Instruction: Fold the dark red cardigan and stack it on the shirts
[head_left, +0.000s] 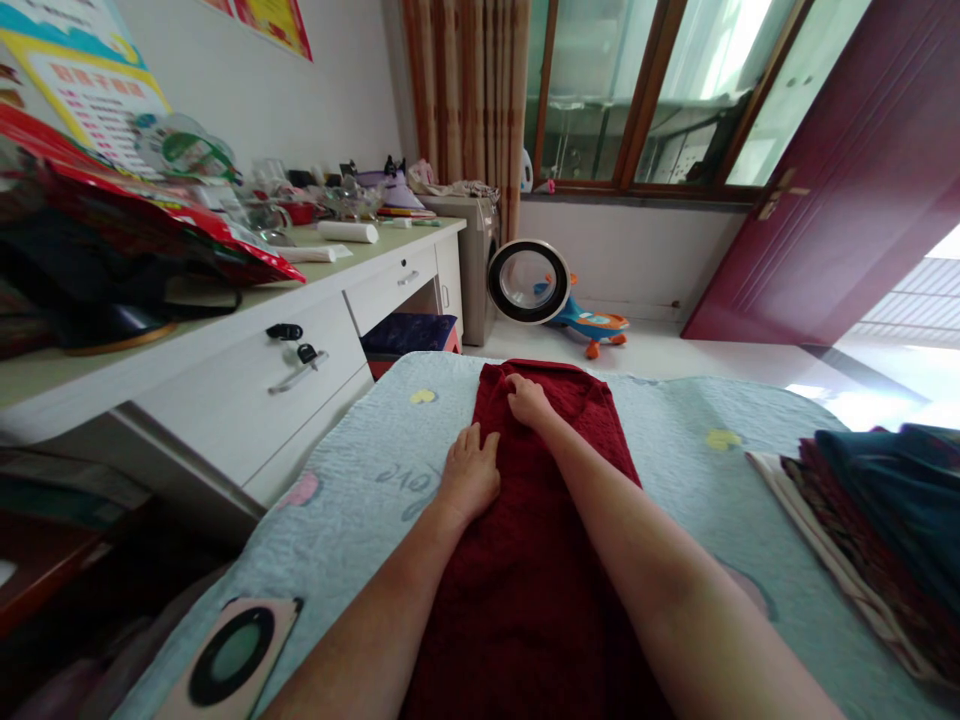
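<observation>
A dark red garment (525, 600) lies folded lengthwise on the bed, its far end near the bed's far edge. My left hand (471, 472) rests along its left side, fingers stretched out and apart, partly on the cloth and partly on the light blue bed cover (375, 500). Farther up, my right hand (527, 400) is on the far left part of the garment, fingers curled in against the fabric as in a pinch. My right forearm crosses over the cloth and hides some of its right side.
A stack of folded clothes (885, 510) sits on the bed at the right. A phone-like object with a dark ring (232, 655) lies at the lower left. Left stands a cluttered white desk (315, 370); beyond are a washing machine with its door open (529, 243) and a blue ride-on toy (589, 320).
</observation>
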